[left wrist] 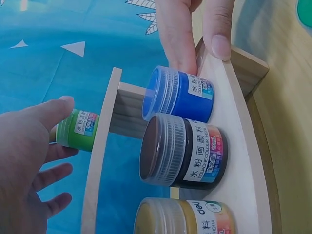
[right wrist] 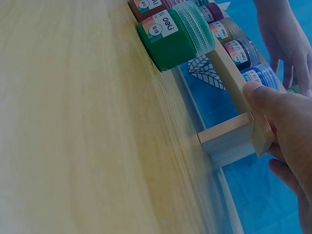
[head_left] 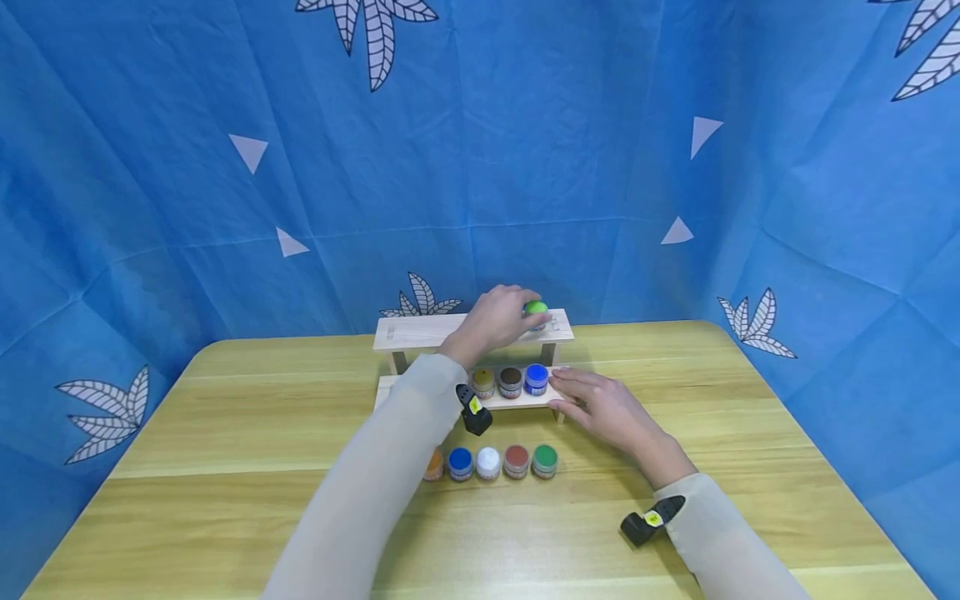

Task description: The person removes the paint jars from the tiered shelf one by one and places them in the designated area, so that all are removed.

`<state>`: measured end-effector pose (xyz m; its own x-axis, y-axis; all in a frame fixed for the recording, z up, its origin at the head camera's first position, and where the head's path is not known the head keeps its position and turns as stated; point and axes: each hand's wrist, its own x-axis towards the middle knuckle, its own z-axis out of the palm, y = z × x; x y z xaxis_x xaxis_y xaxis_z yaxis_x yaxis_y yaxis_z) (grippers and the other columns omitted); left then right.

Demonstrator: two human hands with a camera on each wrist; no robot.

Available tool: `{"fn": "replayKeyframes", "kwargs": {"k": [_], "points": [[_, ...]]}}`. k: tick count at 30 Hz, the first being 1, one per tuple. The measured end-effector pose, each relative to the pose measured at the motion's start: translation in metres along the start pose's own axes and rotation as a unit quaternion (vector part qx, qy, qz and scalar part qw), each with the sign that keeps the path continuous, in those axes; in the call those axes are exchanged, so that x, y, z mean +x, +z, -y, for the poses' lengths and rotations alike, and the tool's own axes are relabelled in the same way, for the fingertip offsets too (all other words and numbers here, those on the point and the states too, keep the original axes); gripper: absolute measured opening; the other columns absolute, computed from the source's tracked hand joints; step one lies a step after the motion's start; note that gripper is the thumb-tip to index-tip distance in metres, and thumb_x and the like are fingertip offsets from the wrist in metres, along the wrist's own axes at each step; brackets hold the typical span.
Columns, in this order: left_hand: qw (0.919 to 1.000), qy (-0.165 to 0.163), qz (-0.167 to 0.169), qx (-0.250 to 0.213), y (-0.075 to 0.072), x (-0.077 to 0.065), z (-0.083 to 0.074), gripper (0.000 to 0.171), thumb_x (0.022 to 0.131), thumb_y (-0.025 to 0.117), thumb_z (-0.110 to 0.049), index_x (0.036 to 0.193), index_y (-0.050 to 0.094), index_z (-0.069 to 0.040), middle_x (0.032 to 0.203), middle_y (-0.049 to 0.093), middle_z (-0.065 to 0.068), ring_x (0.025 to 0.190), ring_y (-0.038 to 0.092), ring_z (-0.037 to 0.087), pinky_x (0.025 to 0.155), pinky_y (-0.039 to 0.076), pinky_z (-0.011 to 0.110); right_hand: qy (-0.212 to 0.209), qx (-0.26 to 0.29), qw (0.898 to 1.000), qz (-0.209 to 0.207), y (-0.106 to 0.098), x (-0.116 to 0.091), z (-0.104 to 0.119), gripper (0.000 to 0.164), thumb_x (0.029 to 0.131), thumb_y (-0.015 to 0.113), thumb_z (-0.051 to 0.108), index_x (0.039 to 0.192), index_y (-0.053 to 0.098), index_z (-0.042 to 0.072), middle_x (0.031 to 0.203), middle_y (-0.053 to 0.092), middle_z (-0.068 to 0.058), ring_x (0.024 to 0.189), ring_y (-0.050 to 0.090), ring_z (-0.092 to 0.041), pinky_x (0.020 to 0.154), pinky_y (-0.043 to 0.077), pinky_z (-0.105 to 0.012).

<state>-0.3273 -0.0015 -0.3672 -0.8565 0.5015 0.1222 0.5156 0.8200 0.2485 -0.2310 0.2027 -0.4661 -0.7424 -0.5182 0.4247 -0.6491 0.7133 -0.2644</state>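
A light green gouache jar (left wrist: 84,127) stands at the right end of the wooden rack's upper shelf (head_left: 420,332). My left hand (head_left: 491,318) pinches this jar at its lid between thumb and forefinger, the other fingers spread apart. On the lower shelf (left wrist: 239,146) a blue jar (head_left: 536,379), a dark brown jar (left wrist: 204,153) and an ochre jar (head_left: 483,382) stand in a row. My right hand (head_left: 609,408) grips that shelf's right end beside the blue jar, thumb (right wrist: 261,92) on its front edge. My left forearm covers the shelf's left part.
Along the table in front of the rack stand more jars: orange (head_left: 433,467), dark blue (head_left: 461,463), white (head_left: 488,463), reddish brown (head_left: 516,461) and green (head_left: 545,461). A blue cloth (head_left: 525,167) hangs behind the wooden table (head_left: 225,433).
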Motion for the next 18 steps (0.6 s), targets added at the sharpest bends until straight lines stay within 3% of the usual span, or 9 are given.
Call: {"fn": "replayKeyframes", "kwargs": {"k": [9, 18], "points": [[0.9996, 0.001, -0.004, -0.028, -0.003, -0.006, 0.004, 0.047, 0.099, 0.054, -0.044, 0.135, 0.06, -0.015, 0.131, 0.06, 0.003, 0.123, 0.053, 0.022, 0.105, 0.041, 0.037, 0.009, 0.003, 1.0, 0.011, 0.001, 0.002, -0.001, 0.043, 0.094, 0.066, 0.037, 0.13, 0.065, 0.014, 0.133, 0.061, -0.004, 0.123, 0.056, -0.023, 0.102, 0.045, -0.043], [0.9994, 0.026, -0.021, -0.011, -0.01, -0.02, 0.017, 0.045, 0.098, 0.055, -0.045, 0.133, 0.061, -0.017, 0.133, 0.06, 0.002, 0.126, 0.05, 0.022, 0.108, 0.038, 0.04, 0.011, 0.0, 1.0, 0.007, 0.001, 0.002, 0.0, 0.044, 0.093, 0.067, 0.038, 0.129, 0.065, 0.013, 0.132, 0.061, -0.005, 0.122, 0.057, -0.025, 0.102, 0.045, -0.044]]}}
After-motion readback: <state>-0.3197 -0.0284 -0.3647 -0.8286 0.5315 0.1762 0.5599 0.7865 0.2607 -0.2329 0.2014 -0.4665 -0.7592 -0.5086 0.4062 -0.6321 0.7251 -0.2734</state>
